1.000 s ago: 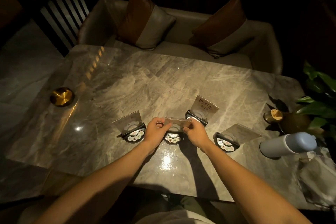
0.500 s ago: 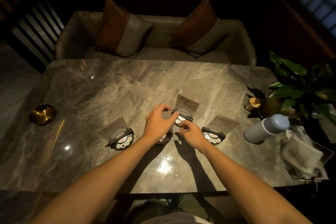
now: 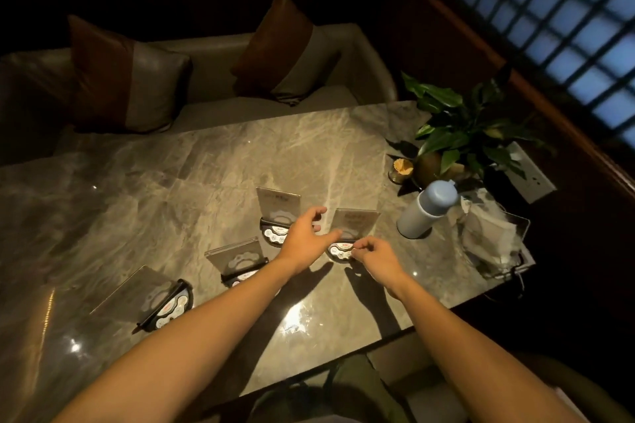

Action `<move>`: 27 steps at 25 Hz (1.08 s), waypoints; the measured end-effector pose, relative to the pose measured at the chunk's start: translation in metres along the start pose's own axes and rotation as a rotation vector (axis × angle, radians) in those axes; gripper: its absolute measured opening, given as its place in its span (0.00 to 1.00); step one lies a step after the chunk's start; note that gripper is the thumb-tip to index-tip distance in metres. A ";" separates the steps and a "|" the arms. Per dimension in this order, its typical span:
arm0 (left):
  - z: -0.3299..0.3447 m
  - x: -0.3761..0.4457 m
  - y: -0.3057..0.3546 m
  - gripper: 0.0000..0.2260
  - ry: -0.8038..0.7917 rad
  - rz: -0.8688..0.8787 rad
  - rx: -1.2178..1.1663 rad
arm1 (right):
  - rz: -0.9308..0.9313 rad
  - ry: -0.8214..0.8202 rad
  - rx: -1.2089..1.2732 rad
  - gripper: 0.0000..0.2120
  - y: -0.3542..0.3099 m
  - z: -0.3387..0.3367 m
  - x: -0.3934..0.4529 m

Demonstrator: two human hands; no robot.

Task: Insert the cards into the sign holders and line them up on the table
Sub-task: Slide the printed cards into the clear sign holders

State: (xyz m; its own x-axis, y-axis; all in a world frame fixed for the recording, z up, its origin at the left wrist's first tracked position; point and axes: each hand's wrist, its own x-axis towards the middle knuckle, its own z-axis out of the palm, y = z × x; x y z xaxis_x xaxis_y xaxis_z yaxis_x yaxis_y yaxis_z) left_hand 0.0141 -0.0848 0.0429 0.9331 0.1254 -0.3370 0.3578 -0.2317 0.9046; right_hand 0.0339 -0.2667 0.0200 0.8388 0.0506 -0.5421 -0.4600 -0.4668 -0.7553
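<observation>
Four clear sign holders with black half-round bases stand on the marble table (image 3: 171,189). The leftmost holder (image 3: 161,299) and the second holder (image 3: 240,259) stand free. The third holder (image 3: 278,208) shows a printed card, and my left wrist passes just in front of it. My left hand (image 3: 302,237) is spread, with a fingertip touching the left edge of the rightmost holder (image 3: 357,221). My right hand (image 3: 376,254) has curled fingers that pinch this holder's base at its front right. Whether the other panels hold cards is unclear in the dim light.
A pale blue bottle (image 3: 426,213) stands just right of the rightmost holder. Behind it are a small cup (image 3: 402,168) and a potted plant (image 3: 464,137). A clear tray with a crumpled bag (image 3: 491,240) fills the right corner. A sofa with two cushions (image 3: 288,51) lies beyond the table.
My view swung to the right. Both hands left the middle holder and moved right to the rightmost holder, where the right hand now pinches its base.
</observation>
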 end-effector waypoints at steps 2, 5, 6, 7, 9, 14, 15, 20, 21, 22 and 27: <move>0.010 0.009 0.001 0.28 -0.018 -0.034 -0.009 | 0.021 0.058 0.045 0.06 0.003 -0.011 0.005; 0.021 0.022 -0.002 0.26 -0.004 -0.094 -0.014 | 0.017 0.068 0.029 0.23 0.001 -0.020 0.011; 0.024 0.026 -0.003 0.26 -0.006 -0.099 -0.013 | 0.002 0.060 0.029 0.28 0.001 -0.023 0.014; 0.028 0.031 -0.006 0.25 -0.005 -0.103 -0.013 | -0.018 0.046 0.038 0.30 0.001 -0.024 0.017; 0.032 0.038 -0.010 0.23 -0.009 -0.104 -0.007 | -0.056 0.020 0.058 0.30 0.000 -0.025 0.023; 0.040 0.053 -0.019 0.17 -0.011 -0.151 0.044 | -0.067 -0.001 0.090 0.24 0.005 -0.024 0.045; 0.041 0.056 -0.022 0.15 -0.004 -0.157 0.073 | -0.054 -0.002 0.094 0.23 0.006 -0.024 0.048; 0.043 0.068 -0.034 0.06 0.015 -0.174 0.136 | -0.058 0.059 0.038 0.08 0.004 -0.026 0.055; 0.043 0.068 -0.034 0.05 0.020 -0.173 0.136 | -0.070 0.057 0.030 0.07 0.004 -0.028 0.057; 0.041 0.068 -0.031 0.04 0.023 -0.166 0.128 | -0.076 0.052 0.025 0.06 0.002 -0.029 0.059; 0.033 0.071 -0.001 0.06 0.060 -0.080 0.058 | -0.112 0.057 0.031 0.05 -0.026 -0.040 0.060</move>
State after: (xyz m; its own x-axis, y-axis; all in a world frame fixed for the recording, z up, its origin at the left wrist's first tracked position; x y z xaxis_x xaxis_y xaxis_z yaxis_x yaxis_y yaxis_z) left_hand 0.0815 -0.1079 0.0097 0.8985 0.2025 -0.3895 0.4339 -0.2741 0.8583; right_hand 0.1073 -0.2868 0.0218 0.9001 0.0505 -0.4328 -0.3706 -0.4338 -0.8213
